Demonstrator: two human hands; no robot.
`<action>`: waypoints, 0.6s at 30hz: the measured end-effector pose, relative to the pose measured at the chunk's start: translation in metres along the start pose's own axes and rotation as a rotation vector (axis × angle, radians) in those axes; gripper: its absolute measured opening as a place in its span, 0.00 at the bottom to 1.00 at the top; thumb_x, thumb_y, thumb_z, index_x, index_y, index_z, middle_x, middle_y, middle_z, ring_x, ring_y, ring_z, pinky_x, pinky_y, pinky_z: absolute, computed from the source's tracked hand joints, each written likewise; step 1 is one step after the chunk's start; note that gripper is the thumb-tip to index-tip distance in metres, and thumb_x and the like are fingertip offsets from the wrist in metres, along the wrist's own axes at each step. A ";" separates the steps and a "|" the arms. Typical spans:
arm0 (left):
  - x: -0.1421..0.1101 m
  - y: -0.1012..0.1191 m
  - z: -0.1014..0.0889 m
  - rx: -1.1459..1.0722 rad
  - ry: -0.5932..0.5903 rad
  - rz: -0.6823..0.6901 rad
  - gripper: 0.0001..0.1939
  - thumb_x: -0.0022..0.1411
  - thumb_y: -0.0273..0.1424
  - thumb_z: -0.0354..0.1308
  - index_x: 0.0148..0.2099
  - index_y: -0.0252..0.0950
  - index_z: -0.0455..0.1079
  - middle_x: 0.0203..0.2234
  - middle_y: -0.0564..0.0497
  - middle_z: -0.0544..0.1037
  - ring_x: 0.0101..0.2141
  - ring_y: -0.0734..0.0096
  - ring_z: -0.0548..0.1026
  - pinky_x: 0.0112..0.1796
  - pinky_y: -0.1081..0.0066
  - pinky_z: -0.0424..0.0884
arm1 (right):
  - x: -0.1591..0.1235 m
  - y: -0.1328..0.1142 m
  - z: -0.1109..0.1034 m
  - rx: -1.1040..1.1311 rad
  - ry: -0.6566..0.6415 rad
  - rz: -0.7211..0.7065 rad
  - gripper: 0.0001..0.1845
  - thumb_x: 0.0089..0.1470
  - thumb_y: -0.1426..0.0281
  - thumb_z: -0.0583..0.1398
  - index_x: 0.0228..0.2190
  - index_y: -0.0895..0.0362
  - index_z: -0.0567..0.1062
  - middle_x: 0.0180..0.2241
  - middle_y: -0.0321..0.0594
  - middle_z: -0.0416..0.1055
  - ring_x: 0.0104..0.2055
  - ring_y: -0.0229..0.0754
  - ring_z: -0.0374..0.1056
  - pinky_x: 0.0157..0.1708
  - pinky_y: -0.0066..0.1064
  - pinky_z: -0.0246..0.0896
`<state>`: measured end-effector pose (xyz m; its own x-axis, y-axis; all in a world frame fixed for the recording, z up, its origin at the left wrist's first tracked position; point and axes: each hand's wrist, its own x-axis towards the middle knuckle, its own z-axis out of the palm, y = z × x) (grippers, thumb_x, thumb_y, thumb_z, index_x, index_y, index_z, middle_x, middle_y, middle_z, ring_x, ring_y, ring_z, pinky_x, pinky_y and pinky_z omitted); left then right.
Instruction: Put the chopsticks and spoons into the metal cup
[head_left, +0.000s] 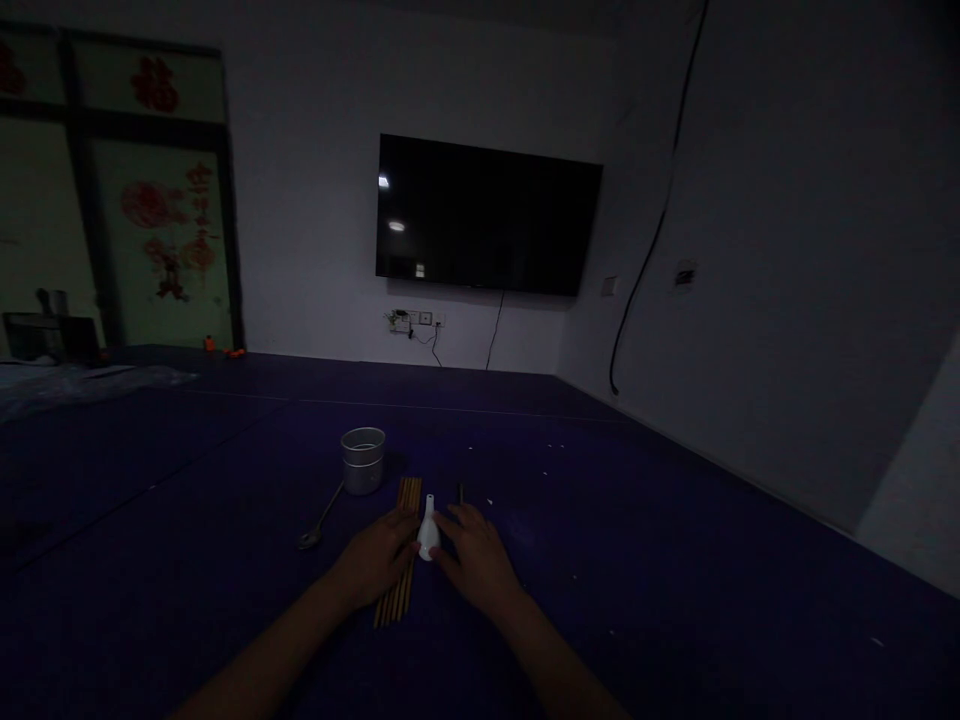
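Two bare forearms (pixel 279 632) come in from 7 and 5 o'clock, ending in a left hand (pixel 373 557) and a right hand (pixel 481 557). Between them lies a white spoon-like piece (pixel 429 540), wide end near, narrow holed end toward 12 o'clock. Each grip is loose, the fingers apart, their tips at the piece's two sides; neither closes round it, and how firmly they press cannot be told.

Under the left grip runs a row of wooden chopsticks (pixel 409 491), slanting from 11 to 7 o'clock just beside the piece. Past the right fingers, at 1 o'clock, a short dark item (pixel 460 492) shows, too hidden to name.

Farther off, a metal cup (pixel 364 470) stands upright between 10 and 11 o'clock. A metal utensil (pixel 321 524) lies at 9 o'clock, its handle pointing to the cup's base. All rest on a dark purple surface (pixel 570 600) dotted with small white bits.

Beyond, between 12 and 1 o'clock, a dark television (pixel 489 215) hangs on the wall (pixel 307 180).
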<state>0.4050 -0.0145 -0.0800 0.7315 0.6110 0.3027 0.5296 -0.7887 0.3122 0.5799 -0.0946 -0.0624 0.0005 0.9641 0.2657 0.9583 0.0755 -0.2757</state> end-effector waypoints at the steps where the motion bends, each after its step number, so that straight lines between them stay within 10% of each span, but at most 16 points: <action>1: 0.000 0.000 0.000 0.005 0.000 0.004 0.23 0.65 0.35 0.46 0.61 0.38 0.61 0.60 0.46 0.65 0.60 0.63 0.61 0.59 0.63 0.58 | 0.001 0.001 -0.002 -0.006 0.008 0.008 0.26 0.57 0.65 0.55 0.57 0.53 0.65 0.59 0.46 0.62 0.62 0.51 0.53 0.59 0.42 0.49; 7: 0.001 -0.002 0.003 0.010 0.010 0.001 0.23 0.65 0.36 0.45 0.60 0.38 0.62 0.59 0.45 0.66 0.60 0.62 0.61 0.59 0.61 0.59 | 0.001 0.016 -0.012 -0.082 -0.030 0.146 0.23 0.58 0.77 0.48 0.52 0.59 0.71 0.52 0.48 0.70 0.56 0.47 0.63 0.53 0.36 0.56; 18: 0.000 -0.003 0.003 -0.005 0.016 -0.017 0.23 0.65 0.38 0.45 0.60 0.39 0.63 0.60 0.46 0.65 0.60 0.61 0.61 0.58 0.61 0.59 | 0.000 0.020 0.005 -0.092 -0.080 0.135 0.24 0.59 0.73 0.47 0.56 0.57 0.67 0.60 0.46 0.61 0.64 0.48 0.51 0.57 0.40 0.52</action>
<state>0.4051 -0.0125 -0.0836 0.7154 0.6254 0.3114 0.5397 -0.7778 0.3221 0.5979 -0.0916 -0.0720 0.1121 0.9813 0.1566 0.9731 -0.0764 -0.2175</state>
